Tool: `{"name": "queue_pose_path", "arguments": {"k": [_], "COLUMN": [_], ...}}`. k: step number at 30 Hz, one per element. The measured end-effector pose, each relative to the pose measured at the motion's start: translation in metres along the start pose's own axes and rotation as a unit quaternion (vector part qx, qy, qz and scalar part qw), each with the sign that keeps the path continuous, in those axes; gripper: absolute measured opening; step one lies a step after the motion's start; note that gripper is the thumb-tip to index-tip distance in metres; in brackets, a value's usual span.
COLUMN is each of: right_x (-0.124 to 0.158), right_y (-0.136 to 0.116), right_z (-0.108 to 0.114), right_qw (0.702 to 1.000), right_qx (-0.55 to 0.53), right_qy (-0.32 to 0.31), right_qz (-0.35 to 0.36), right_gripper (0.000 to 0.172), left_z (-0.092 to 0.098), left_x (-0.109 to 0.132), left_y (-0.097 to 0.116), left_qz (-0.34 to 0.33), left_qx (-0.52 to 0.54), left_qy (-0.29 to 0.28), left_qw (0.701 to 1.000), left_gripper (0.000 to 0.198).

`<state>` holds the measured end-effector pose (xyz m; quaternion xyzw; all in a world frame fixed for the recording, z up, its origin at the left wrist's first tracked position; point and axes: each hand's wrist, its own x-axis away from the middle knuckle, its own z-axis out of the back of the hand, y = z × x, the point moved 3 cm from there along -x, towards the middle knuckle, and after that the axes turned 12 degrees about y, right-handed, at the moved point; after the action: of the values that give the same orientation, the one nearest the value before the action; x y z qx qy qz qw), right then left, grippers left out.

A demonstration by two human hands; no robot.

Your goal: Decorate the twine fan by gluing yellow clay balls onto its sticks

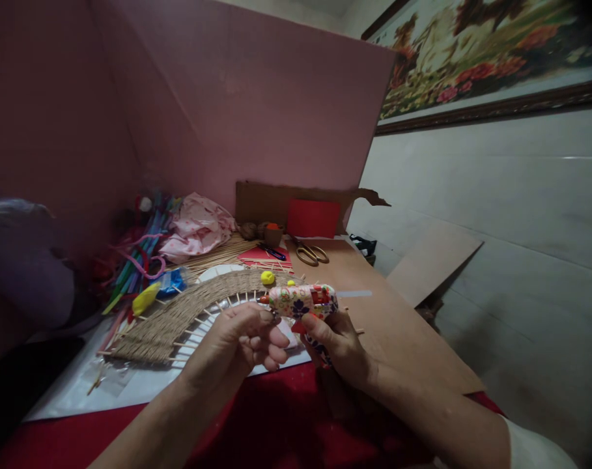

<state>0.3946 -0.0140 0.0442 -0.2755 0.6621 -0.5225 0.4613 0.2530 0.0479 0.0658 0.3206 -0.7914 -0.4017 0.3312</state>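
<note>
My right hand [342,345] is wrapped round the handle of a floral-patterned glue gun [296,301], held level with its orange nozzle pointing left. A pale translucent glue stick [357,294] sticks out of its back end. Just under the nozzle, my left hand [251,335] has thumb and forefinger pinched together, the other fingers curled. Something small and dark shows at that pinch, too small to name. Behind both hands lies a curved woven twine piece [183,309] with wooden sticks poking out along its edges.
Gold-handled scissors [311,253] lie on the brown board [374,312]. A red card [314,218] leans against cardboard [256,202] at the back. Yellow lumps [267,278] sit by the weaving. Pipe cleaners [142,260] and pink cloth [200,228] are piled at the left.
</note>
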Motion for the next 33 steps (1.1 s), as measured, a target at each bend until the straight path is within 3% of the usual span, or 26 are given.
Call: {"name": "queue_pose_path", "arguments": {"k": [6, 18, 27, 33], "right_x": [0.0, 0.0008, -0.0014, 0.0012], "right_y": [0.0011, -0.0011, 0.001, -0.0012], "right_z": [0.0004, 0.0021, 0.002, 0.0008], "right_qw": [1.0, 0.998, 0.999, 0.999], "right_qx": [0.013, 0.048, 0.028, 0.043], "right_qy": [-0.003, 0.025, 0.025, 0.019], "right_qz": [-0.012, 0.023, -0.003, -0.015], "right_gripper": [0.046, 0.045, 0.045, 0.046], "left_z": [0.0006, -0.0014, 0.002, -0.0004], "left_x": [0.0019, 0.0054, 0.0021, 0.0032], "left_y": [0.0003, 0.0017, -0.0005, 0.002], "left_qz": [-0.008, -0.161, -0.159, -0.175], "left_qx": [-0.009, -0.111, -0.069, -0.127], "left_qy": [0.022, 0.073, 0.088, 0.083], "left_qw": [1.0, 0.978, 0.981, 0.973], "left_gripper": [0.011, 0.022, 0.016, 0.024]}}
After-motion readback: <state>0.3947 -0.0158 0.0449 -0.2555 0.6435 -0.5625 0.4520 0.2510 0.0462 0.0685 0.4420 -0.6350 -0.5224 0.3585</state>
